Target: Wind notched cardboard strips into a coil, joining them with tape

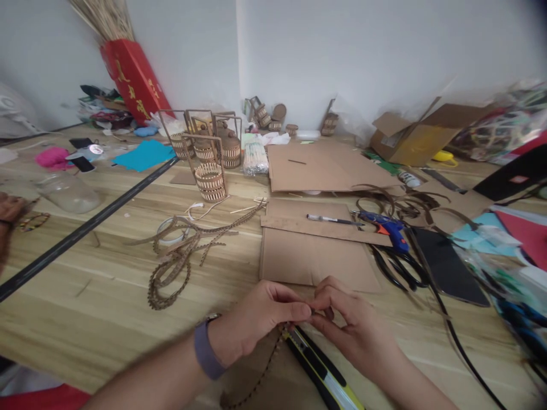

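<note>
My left hand [258, 316], with a purple band at the wrist, pinches a thin, notched brown strip [269, 367], which looks like corrugated cardboard and hangs below it. Fingertip to fingertip with it, my right hand [354, 319] pinches a small piece at the strip's end, mostly hidden by the fingers. Below both hands lies a yellow and black utility knife [322, 373]. A tangle of similar strips [171, 279] rests to the left. Beyond my hands are stacked cardboard sheets [316, 256] with a pen [329, 219] on top.
Small handled baskets [210, 182] stand farther back. A blue glue gun [391, 228], scissors [401, 267] and a dark phone-like slab [448, 265] lie to the right. A glass jar [66, 191] and another person's hand [11, 208] are at the left. A black cable runs along the right.
</note>
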Available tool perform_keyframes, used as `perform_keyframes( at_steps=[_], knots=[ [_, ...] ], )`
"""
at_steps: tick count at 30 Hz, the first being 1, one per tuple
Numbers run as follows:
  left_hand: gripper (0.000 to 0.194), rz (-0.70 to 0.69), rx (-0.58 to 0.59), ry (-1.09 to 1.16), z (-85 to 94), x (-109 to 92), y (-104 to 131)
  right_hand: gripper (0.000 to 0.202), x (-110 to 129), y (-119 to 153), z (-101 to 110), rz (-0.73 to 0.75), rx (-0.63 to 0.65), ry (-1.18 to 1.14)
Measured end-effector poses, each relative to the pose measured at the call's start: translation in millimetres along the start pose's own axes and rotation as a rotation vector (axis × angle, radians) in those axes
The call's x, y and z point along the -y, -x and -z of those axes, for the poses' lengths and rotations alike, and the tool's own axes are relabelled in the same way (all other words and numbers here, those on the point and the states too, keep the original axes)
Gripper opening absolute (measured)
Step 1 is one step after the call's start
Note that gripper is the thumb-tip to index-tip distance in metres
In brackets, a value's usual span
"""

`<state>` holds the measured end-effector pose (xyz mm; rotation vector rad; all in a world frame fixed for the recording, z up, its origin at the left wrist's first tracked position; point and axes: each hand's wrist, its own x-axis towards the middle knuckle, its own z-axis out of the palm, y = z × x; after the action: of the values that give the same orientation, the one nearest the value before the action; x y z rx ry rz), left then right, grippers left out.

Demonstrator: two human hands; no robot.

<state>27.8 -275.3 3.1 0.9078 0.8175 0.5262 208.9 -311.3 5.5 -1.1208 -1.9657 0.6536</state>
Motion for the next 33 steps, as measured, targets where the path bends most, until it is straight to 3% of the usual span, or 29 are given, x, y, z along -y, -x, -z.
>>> perform_keyframes(
  at_steps=[4,11,18,33],
  knots=[
    [0.04,-0.053,-0.028,-0.018,-0.8,-1.2,1.3,0.009,-0.2,-0.8,1.7,-0.01,0.015,-0.032],
    [0.047,-0.03,-0.021,0.043,-1.3,-1.3,1.5,0.035,3.4,-0.2,2.3,0.126,-0.037,0.041],
    [0.05,0.008,0.006,0.197,-3.8,-0.1,-0.1,0.024,5.7,0.5,2.9,0.105,-0.1,0.124],
    [0.05,0.032,-0.07,0.115,-4.1,0.8,2.0,0.014,5.9,0.7,-3.3,0.078,-0.128,0.118]
  ],
)
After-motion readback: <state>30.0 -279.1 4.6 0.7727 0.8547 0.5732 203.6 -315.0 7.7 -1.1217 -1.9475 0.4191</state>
